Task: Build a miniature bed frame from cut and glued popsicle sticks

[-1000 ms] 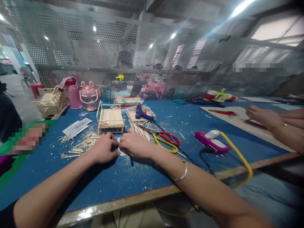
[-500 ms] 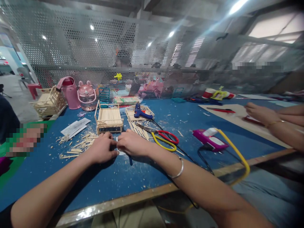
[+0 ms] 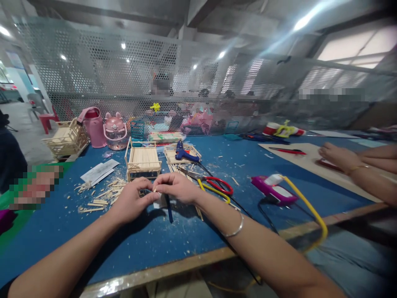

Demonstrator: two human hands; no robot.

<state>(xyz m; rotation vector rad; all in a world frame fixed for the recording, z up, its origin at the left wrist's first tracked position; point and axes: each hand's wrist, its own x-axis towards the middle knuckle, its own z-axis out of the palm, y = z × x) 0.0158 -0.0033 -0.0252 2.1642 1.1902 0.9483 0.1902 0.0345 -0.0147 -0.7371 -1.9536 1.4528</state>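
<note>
We have a tiny, pale piece point(image 3: 154, 191) pinched at the fingertips by both grips, left hand point(image 3: 131, 201) and right hand point(image 3: 178, 188), just in front of the pale wooden-stick model point(image 3: 143, 158). Being so small, it could slip; our close knuckles could bump the model; our right wrist might nudge the red-and-yellow-handled metal scissors point(image 3: 203, 179), right of the model.

The blue desk point(image 3: 149, 248) is strewn with pale shavings point(image 3: 82, 187). From its middle, a stick-built frame point(image 3: 143, 157) is stood at eleven o'clock, loose sticks point(image 3: 101, 202) are scattered at nine, and paper slips point(image 3: 99, 171) are laid just behind them. Red-and-yellow scissors point(image 3: 214, 179) are placed toward two, a purple device point(image 3: 273, 192) at three, a brown sheet point(image 3: 316, 169) past it at two, and two pink bottles point(image 3: 95, 130) at ten.
</note>
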